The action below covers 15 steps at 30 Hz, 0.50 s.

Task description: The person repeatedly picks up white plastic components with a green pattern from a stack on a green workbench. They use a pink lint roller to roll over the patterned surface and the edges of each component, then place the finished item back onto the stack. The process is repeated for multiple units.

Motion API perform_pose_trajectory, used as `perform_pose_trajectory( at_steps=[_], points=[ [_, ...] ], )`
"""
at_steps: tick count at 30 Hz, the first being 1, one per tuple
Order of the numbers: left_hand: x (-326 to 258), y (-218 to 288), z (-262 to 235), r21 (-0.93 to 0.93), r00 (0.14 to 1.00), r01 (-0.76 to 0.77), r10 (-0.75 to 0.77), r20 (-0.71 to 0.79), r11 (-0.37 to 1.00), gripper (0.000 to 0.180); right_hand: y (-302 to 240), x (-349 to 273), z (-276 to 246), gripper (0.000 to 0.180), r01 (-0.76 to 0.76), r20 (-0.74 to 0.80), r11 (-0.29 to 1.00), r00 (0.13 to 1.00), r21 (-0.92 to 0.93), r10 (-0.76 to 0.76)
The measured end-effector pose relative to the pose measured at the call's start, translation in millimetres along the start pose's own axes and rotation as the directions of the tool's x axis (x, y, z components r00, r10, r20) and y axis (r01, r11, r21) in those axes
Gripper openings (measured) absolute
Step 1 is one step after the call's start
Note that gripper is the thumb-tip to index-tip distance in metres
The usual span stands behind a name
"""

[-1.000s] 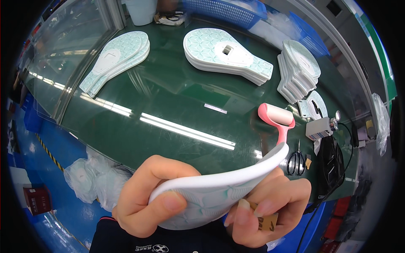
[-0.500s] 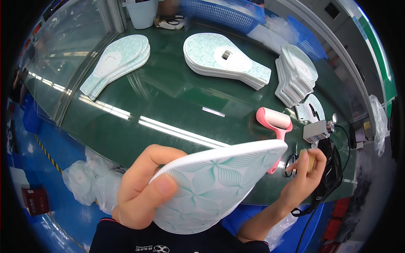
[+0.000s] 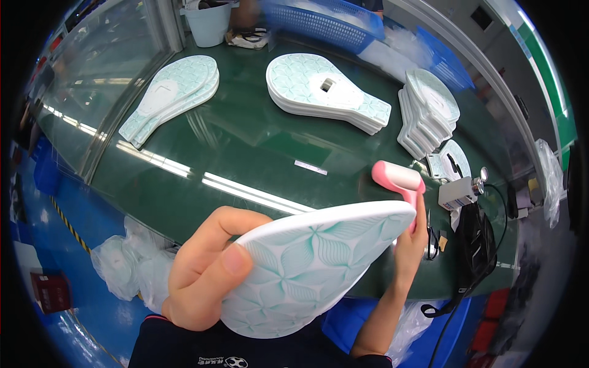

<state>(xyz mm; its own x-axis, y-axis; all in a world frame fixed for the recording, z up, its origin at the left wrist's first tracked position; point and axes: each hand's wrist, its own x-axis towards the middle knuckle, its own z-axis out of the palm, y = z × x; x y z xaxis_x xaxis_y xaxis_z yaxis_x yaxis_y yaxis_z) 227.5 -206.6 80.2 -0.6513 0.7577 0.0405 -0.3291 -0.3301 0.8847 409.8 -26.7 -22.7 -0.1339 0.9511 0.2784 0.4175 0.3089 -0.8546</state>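
Close in front of me, my left hand (image 3: pixel 211 267) grips a white plastic panel (image 3: pixel 313 264) with a teal leaf pattern, thumb on its patterned face and fingers behind the rim. The panel is tilted, its narrow end toward the right. Beyond that end lies a pink sticky roller (image 3: pixel 399 176) with a white cylinder. My right hand (image 3: pixel 411 242) is closed about the roller's pink handle; the panel's tip hides part of the grip. A small tan piece (image 3: pixel 443 243) rests on the green table beside black-handled scissors (image 3: pixel 432 242).
Paddle-shaped panels stand in stacks at the left (image 3: pixel 178 89), the middle (image 3: pixel 325 92) and the right (image 3: pixel 429 110). A bottle with a metal pump top (image 3: pixel 459 193) and a black bag (image 3: pixel 475 239) sit at right. Blue baskets (image 3: pixel 331 24) and a pale bucket (image 3: pixel 208 26) line the back.
My right hand has let go of the small tan piece, which now lies on the table, and has moved left onto the roller's handle. The left hand still holds the panel, almost unmoved.
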Motion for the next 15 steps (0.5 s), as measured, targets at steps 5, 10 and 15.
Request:
perform_pose_trajectory(
  at_steps=[5,10,15],
  points=[
    [4.0,4.8,5.0,0.099,0.996,-0.037,0.044,-0.073,0.994,0.037,-76.9,-21.3,-21.9,0.042,0.078,-0.271,0.966,0.962,0.249,-0.007],
    [7.9,15.5,-2.7,0.143,0.983,-0.024,-0.003,0.186,0.989,0.036,-115.0,-40.4,-39.4,0.048,0.650,0.008,0.753,0.757,-0.100,-0.653],
    [12.8,16.5,-13.9,0.107,0.970,0.032,-0.056,0.237,0.994,0.036,-89.5,-32.2,-49.0,0.046,0.788,0.348,0.601,0.606,-0.136,-0.715]
  ],
)
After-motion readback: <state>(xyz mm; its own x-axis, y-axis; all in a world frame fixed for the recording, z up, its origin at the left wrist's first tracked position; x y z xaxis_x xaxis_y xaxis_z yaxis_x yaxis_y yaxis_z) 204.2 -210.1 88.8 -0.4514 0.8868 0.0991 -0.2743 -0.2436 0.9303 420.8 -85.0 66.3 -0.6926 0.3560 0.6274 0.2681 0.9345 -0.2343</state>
